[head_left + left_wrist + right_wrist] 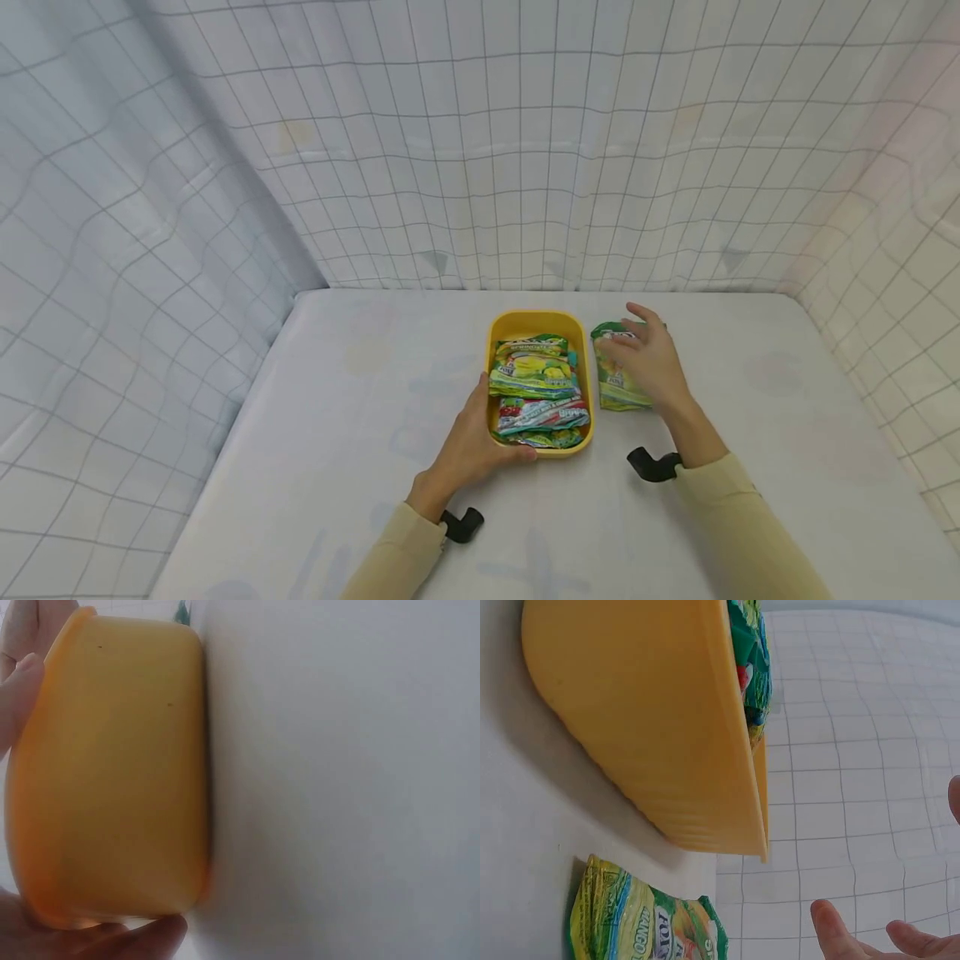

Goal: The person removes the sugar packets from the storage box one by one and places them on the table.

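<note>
In the head view a yellow plastic tub [588, 367] stands on the white surface, filled with colourful packets. A green and yellow packet [534, 367] lies on top of a red and teal one [542, 414]. My left hand [476, 442] holds the tub at its near left corner, thumb along the near rim. The left wrist view shows fingers [146, 941] against the tub's wall [120, 765]. My right hand [648, 362] hovers with spread fingers over a green packet [617, 392] beside the tub. That packet [641, 922] shows "MANGO" lettering in the right wrist view.
A white table [360, 400] spreads under everything. White cloth with a dark grid pattern [480, 167] hangs behind it and along both sides. Black curved pieces [465, 525] sit at both wrists, by the pale sleeves [401, 550].
</note>
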